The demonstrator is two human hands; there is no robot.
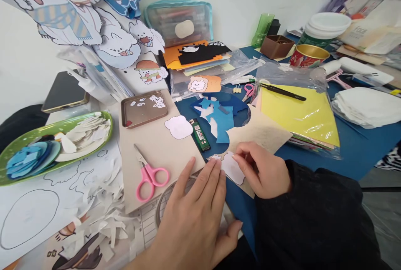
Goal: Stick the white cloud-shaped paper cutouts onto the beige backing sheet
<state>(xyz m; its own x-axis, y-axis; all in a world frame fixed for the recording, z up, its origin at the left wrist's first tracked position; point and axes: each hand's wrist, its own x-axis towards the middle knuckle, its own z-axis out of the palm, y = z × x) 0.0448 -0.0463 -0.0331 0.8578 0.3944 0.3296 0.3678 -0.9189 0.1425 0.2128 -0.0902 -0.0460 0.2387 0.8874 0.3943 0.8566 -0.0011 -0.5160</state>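
My left hand [200,207] lies flat with fingers stretched out, its fingertips at the edge of a white paper cutout [233,170]. Thumb and forefinger of my right hand [263,170] are pinched together at that cutout's upper right edge. Beneath the cutout spreads a beige sheet [266,130] with curved pieces cut away. Another white cutout [179,127], cloud-shaped, rests on the beige board [131,165]. Pink-handled scissors [150,178] lie on that board, left of my left hand. A green lighter [199,135] sits just above my fingertips.
Blue felt scraps [219,117] lie beyond the lighter. At left are a green dish [105,126] of cut pieces and a heap of paper strips [109,215]. A brown tray [138,117] holds small cutouts. Black tweezers [282,91] rest on a bagged yellow sheet [297,115] at right.
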